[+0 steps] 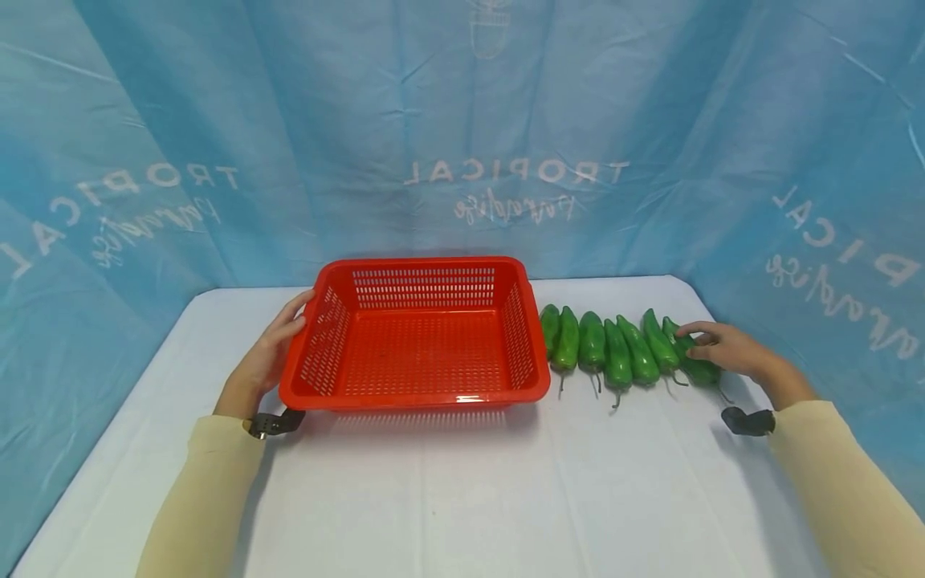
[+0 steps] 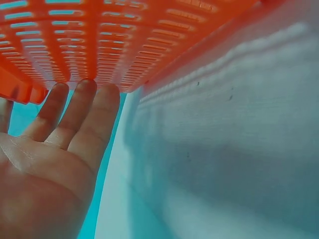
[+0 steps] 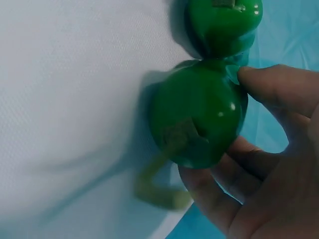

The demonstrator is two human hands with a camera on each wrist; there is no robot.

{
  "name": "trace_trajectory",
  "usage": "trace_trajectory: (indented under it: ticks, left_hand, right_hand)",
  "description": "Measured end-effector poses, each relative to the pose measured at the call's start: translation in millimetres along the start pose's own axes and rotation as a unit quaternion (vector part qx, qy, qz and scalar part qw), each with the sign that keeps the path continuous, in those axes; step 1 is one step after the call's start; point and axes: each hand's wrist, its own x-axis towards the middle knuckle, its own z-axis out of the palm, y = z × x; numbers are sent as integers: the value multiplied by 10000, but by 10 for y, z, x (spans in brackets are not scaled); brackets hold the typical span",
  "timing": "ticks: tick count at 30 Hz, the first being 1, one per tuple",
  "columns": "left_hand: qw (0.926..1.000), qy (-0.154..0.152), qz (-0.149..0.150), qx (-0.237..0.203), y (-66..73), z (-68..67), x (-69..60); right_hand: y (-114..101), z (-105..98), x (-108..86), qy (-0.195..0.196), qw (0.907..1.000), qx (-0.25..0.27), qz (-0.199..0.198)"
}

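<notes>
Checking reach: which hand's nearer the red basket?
Left. The left hand touches the red basket at its left side; the right hand, beyond its right side, grips the rightmost pepper.

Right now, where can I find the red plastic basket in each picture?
Head: a bit left of the middle; the red plastic basket is just left of the green peppers.
Left wrist: along the top, from the left edge to past the middle, with the left hand below it.
Right wrist: not in it.
Shared landmark: the white tablecloth shows in all three.
</notes>
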Motion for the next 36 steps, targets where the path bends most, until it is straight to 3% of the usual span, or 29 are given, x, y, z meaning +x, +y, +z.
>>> trace_trajectory:
  ticks: [6,11,15,22,27,31,36]
  left_hand:
    - [10000,-1,-21,8,18,6,9]
    - [9999,19,-72,93,36,9,36]
    - [9997,109,-186,93,28,6,40]
    - [9996,190,207,68,7,-10,25]
    - [9993,-15,370,65,42,-11,19]
    - [9990,-314,317,26,59,-10,11]
    - [9991,-284,264,140,29,-2,10]
  right_hand:
    - [16,-4,0,59,9999,-8,-122]
    - [-8,-25,-24,64,9999,-156,-4]
    - [-27,-41,-40,-88,9999,-130,-15]
    - [-24,-76,-18,-360,9990,266,-29]
    - [-13,-91,-13,-399,9986,326,83]
    - [-4,-88,-24,-319,9989,305,142]
    - [7,-78,-29,-217,9993,268,169]
